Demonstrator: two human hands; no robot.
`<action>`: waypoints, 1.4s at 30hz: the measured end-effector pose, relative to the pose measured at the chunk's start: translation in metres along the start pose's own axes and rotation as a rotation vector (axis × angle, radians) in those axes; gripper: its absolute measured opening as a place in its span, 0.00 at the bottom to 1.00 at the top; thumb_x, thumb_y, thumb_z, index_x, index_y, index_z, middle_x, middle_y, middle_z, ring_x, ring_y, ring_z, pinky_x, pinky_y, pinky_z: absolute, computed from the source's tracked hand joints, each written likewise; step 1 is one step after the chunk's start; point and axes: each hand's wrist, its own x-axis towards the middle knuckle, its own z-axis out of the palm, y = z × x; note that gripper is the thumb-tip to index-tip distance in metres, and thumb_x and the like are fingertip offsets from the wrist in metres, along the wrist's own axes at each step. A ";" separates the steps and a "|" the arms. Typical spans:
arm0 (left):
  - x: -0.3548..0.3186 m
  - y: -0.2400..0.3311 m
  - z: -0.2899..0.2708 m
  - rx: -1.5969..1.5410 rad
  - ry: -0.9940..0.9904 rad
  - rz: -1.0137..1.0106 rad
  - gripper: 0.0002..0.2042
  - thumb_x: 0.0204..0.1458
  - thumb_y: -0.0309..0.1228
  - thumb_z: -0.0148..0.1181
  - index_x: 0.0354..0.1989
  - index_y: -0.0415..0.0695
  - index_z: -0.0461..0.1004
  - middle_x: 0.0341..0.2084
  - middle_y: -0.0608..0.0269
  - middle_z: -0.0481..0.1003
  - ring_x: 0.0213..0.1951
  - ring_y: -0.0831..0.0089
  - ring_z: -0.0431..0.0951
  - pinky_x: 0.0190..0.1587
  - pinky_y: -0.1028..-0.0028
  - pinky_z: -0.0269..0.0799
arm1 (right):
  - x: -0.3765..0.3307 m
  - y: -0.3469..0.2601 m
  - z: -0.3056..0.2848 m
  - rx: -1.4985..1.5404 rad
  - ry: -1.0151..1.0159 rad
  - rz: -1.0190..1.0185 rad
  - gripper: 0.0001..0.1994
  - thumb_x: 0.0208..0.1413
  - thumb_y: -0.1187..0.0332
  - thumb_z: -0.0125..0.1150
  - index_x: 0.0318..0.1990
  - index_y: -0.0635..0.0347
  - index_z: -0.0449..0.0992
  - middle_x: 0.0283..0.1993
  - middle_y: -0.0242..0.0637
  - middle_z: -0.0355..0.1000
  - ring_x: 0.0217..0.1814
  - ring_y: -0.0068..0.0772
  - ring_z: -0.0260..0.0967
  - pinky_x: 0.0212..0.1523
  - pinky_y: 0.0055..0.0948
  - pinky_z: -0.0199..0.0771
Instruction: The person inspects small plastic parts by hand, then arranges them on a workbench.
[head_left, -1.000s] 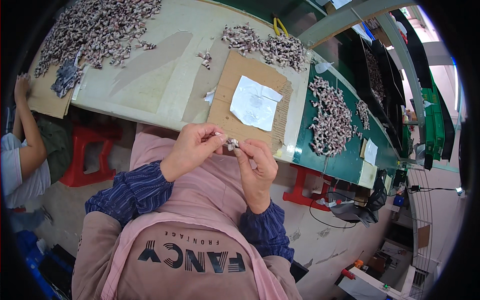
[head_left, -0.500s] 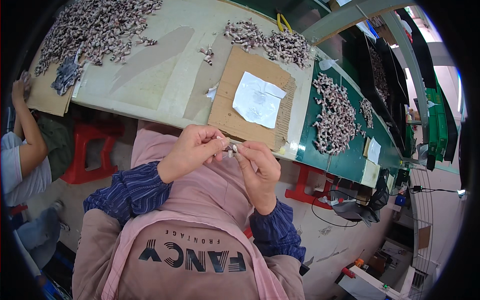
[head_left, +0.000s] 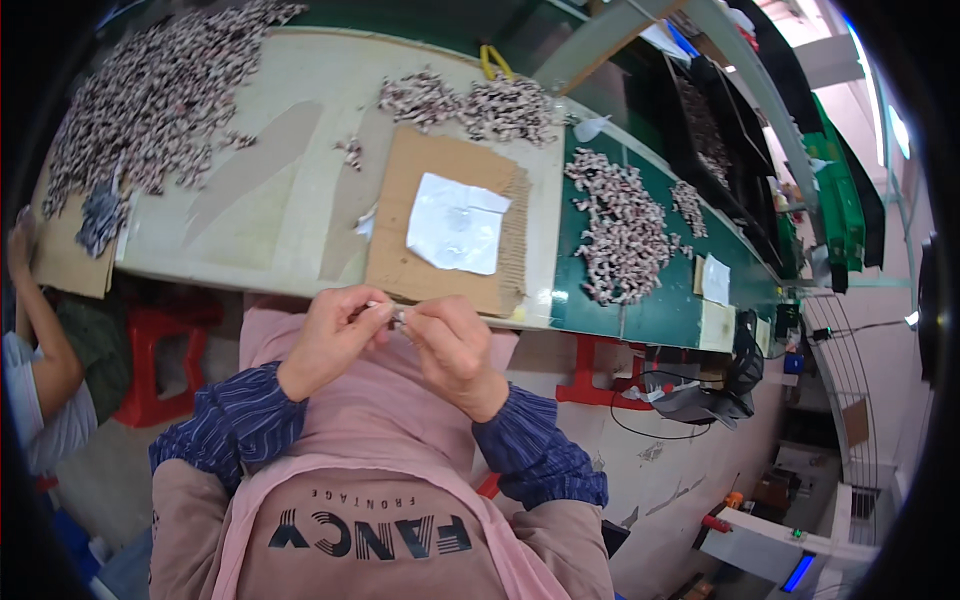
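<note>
Just off the near edge of the worktable, above my lap, both hands are closed in a pinch. My left hand has thumb and fingertips together, with a tiny whitish bit showing at the tips. Close beside it, my right hand pinches a small pale piece between thumb and forefinger. The fingers cover most of what they hold, so its exact kind is hidden. Beyond the hands lies a brown cardboard sheet with a creased white sheet on top.
Heaps of small pale-and-dark pieces lie at the far left, far middle and on the green surface. Yellow-handled pliers stand behind. Red stools are under the table. Another person's arm is at the left.
My hands have moved left in the picture, and the fingertips are drawn closer together. The view has shifted, so the table and heaps sit differently in the frame.
</note>
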 end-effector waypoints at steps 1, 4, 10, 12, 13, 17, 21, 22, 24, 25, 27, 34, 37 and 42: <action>0.003 0.000 -0.005 -0.004 -0.020 -0.022 0.09 0.65 0.34 0.55 0.40 0.41 0.77 0.24 0.73 0.75 0.25 0.88 0.71 0.27 0.85 0.66 | 0.003 0.002 0.000 0.024 -0.016 0.015 0.10 0.43 0.81 0.70 0.35 0.67 0.78 0.34 0.44 0.75 0.33 0.43 0.73 0.33 0.35 0.73; 0.022 0.004 -0.030 0.104 0.050 0.031 0.10 0.65 0.35 0.55 0.39 0.42 0.77 0.22 0.72 0.75 0.23 0.87 0.70 0.26 0.84 0.65 | 0.023 0.031 -0.006 0.063 -0.018 0.011 0.09 0.48 0.80 0.67 0.38 0.66 0.78 0.35 0.43 0.75 0.34 0.43 0.73 0.35 0.34 0.73; 0.063 0.004 -0.169 0.873 0.444 0.243 0.08 0.61 0.31 0.56 0.38 0.39 0.75 0.21 0.59 0.76 0.23 0.66 0.76 0.28 0.67 0.70 | 0.063 0.178 -0.073 -0.257 0.257 0.400 0.11 0.51 0.83 0.57 0.42 0.66 0.78 0.44 0.47 0.76 0.44 0.52 0.74 0.46 0.40 0.74; 0.070 0.024 -0.193 1.043 0.483 0.215 0.08 0.60 0.31 0.55 0.37 0.39 0.75 0.23 0.56 0.76 0.25 0.59 0.78 0.30 0.64 0.71 | 0.078 0.220 -0.080 -0.338 0.267 0.337 0.12 0.50 0.84 0.55 0.43 0.67 0.78 0.45 0.48 0.76 0.47 0.54 0.74 0.50 0.41 0.73; 0.072 0.029 -0.202 1.200 0.578 0.287 0.07 0.59 0.29 0.56 0.37 0.39 0.75 0.27 0.54 0.76 0.30 0.55 0.78 0.33 0.61 0.72 | 0.088 0.232 -0.078 -0.414 0.233 0.306 0.13 0.50 0.85 0.54 0.43 0.66 0.78 0.46 0.49 0.76 0.49 0.54 0.73 0.52 0.42 0.72; 0.088 0.055 -0.201 1.457 0.751 0.428 0.05 0.53 0.25 0.58 0.37 0.40 0.76 0.36 0.51 0.75 0.43 0.51 0.76 0.43 0.57 0.72 | 0.093 0.276 -0.081 -0.668 0.068 0.256 0.13 0.53 0.80 0.56 0.45 0.63 0.79 0.49 0.48 0.76 0.52 0.54 0.72 0.53 0.43 0.72; 0.111 0.046 -0.179 1.213 0.580 0.667 0.08 0.50 0.19 0.57 0.39 0.40 0.77 0.38 0.52 0.76 0.44 0.51 0.75 0.48 0.59 0.72 | 0.098 0.264 -0.079 -0.612 0.033 0.297 0.07 0.52 0.79 0.57 0.38 0.63 0.78 0.39 0.48 0.73 0.44 0.55 0.70 0.44 0.48 0.70; 0.117 0.042 -0.165 1.146 0.517 0.683 0.08 0.50 0.20 0.58 0.39 0.40 0.78 0.38 0.53 0.76 0.44 0.51 0.75 0.48 0.59 0.72 | 0.097 0.260 -0.077 -0.597 0.023 0.288 0.07 0.52 0.79 0.57 0.38 0.63 0.78 0.39 0.48 0.73 0.44 0.55 0.70 0.44 0.48 0.70; 0.130 0.044 -0.139 1.074 0.457 0.700 0.08 0.50 0.20 0.58 0.39 0.41 0.78 0.38 0.53 0.76 0.44 0.51 0.75 0.48 0.59 0.72 | 0.097 0.254 -0.078 -0.652 0.000 0.363 0.05 0.54 0.77 0.56 0.37 0.65 0.76 0.37 0.49 0.71 0.43 0.55 0.69 0.44 0.48 0.69; 0.138 0.046 -0.126 1.073 0.405 0.721 0.08 0.50 0.20 0.59 0.38 0.40 0.78 0.39 0.54 0.76 0.45 0.52 0.74 0.49 0.60 0.72 | 0.096 0.253 -0.078 -0.659 -0.001 0.363 0.05 0.54 0.77 0.56 0.37 0.65 0.76 0.37 0.49 0.71 0.43 0.55 0.69 0.44 0.48 0.69; 0.146 0.047 -0.115 1.054 0.340 0.755 0.07 0.50 0.21 0.60 0.38 0.40 0.78 0.40 0.55 0.76 0.46 0.53 0.73 0.49 0.60 0.71 | 0.088 0.249 -0.080 -0.664 0.053 0.341 0.03 0.56 0.76 0.56 0.36 0.65 0.73 0.37 0.49 0.70 0.42 0.55 0.69 0.43 0.48 0.68; 0.143 0.032 -0.125 1.132 0.256 0.588 0.09 0.51 0.24 0.62 0.39 0.39 0.73 0.45 0.54 0.73 0.48 0.55 0.70 0.50 0.63 0.68 | 0.073 0.194 -0.082 0.691 0.241 0.884 0.04 0.64 0.72 0.59 0.42 0.62 0.73 0.38 0.35 0.75 0.33 0.19 0.72 0.33 0.20 0.71; 0.132 0.026 -0.119 1.093 0.312 0.611 0.09 0.52 0.25 0.62 0.38 0.38 0.68 0.38 0.54 0.74 0.42 0.56 0.73 0.44 0.65 0.69 | 0.061 0.155 -0.084 0.878 0.300 0.890 0.05 0.62 0.76 0.59 0.44 0.62 0.73 0.36 0.33 0.76 0.33 0.21 0.72 0.34 0.19 0.73; 0.092 0.017 -0.092 0.047 0.251 0.296 0.05 0.62 0.29 0.58 0.39 0.41 0.71 0.27 0.64 0.77 0.23 0.75 0.77 0.23 0.79 0.69 | 0.041 0.112 -0.083 0.828 0.193 0.880 0.06 0.60 0.77 0.62 0.44 0.64 0.75 0.34 0.31 0.75 0.31 0.19 0.72 0.33 0.17 0.72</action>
